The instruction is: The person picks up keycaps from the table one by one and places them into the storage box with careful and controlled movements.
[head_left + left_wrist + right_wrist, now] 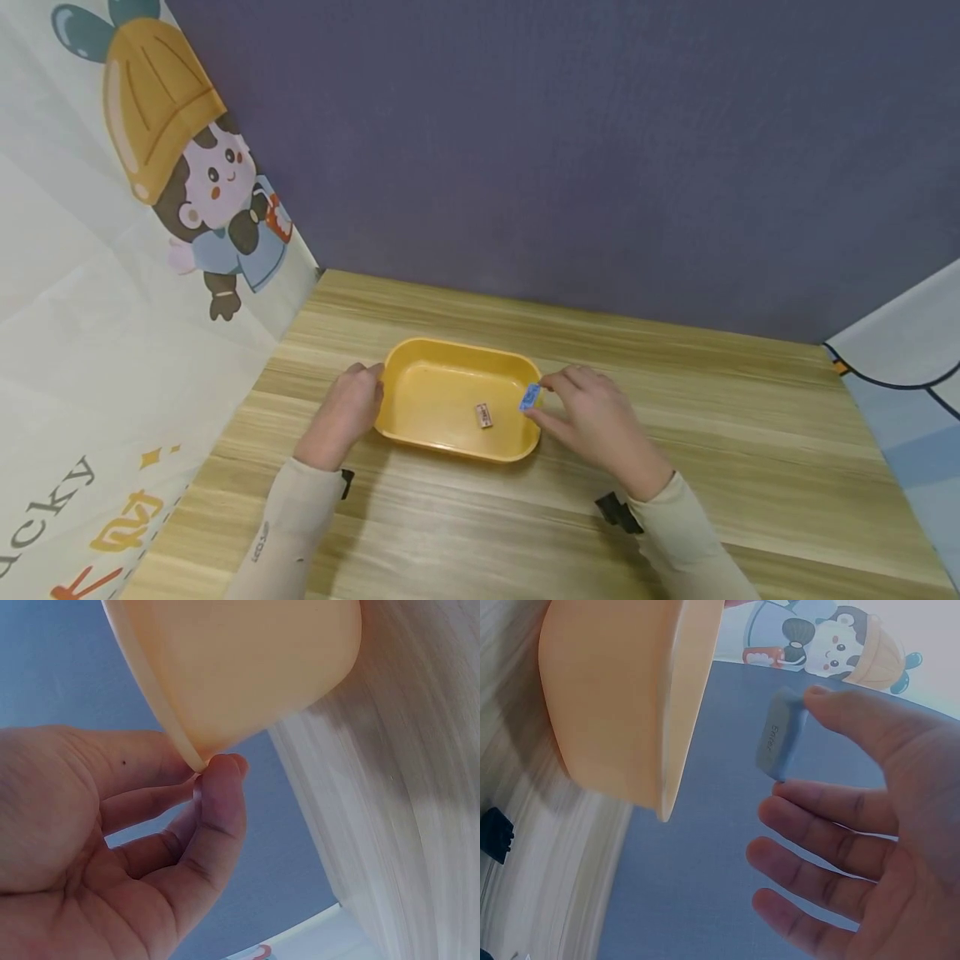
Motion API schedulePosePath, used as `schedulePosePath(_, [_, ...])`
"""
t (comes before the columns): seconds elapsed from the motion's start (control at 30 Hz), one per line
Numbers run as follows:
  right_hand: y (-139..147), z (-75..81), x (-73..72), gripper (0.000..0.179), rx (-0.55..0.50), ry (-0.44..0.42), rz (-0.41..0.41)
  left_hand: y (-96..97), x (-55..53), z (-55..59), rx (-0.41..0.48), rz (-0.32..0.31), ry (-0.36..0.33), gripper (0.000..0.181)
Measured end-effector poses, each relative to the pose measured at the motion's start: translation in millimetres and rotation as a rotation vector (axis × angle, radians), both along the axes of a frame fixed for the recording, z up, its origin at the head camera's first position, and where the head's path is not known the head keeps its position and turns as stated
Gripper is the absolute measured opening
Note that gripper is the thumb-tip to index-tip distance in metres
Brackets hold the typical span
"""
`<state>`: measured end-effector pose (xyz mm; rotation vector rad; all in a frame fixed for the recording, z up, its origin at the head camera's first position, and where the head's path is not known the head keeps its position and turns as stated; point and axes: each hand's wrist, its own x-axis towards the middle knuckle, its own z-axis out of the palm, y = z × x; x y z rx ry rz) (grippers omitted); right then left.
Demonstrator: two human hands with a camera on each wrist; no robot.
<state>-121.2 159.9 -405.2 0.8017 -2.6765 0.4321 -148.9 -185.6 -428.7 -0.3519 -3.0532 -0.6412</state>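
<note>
A yellow plastic basin (431, 358) with rounded corners stands on the wooden table, one small brownish-pink block (483, 416) lying on its floor. At the basin's left end, my left hand (348, 417) pinches the rim between thumb and fingers, as the left wrist view shows with the hand (150, 825) close up. My right hand (600, 421) holds a small blue block (530, 397) by its ends, over the basin's right end. In the right wrist view this block (780, 735) has "Enter" on its side, and the other three fingers of the hand (855, 817) are spread apart below it.
The wood-grain table (480, 533) runs back to a dark blue-grey upright panel (562, 150). On the left hangs a white cloth (112, 275) with a cartoon figure, and another printed cloth (915, 417) hangs on the right. Black devices are strapped at both wrists.
</note>
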Motion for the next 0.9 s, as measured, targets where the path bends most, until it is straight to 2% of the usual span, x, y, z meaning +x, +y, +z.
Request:
schedulePosePath(0.3, [2,0.5,1.3,0.042,-0.001,-0.011,-0.017,0.2,0.0,-1.2,0.000,0.005,-0.002,0.034])
schedulePosePath(0.53, [18,0.2,0.4,0.038,0.001,-0.036,-0.062,0.0,-0.7,-0.5,-0.010,0.006,-0.005,0.034])
schedulePosePath(0.9, [56,-22.1,-6.5,0.032,0.017,-0.064,-0.115,0.0,0.2,-1.9,0.003,0.000,0.011,0.034])
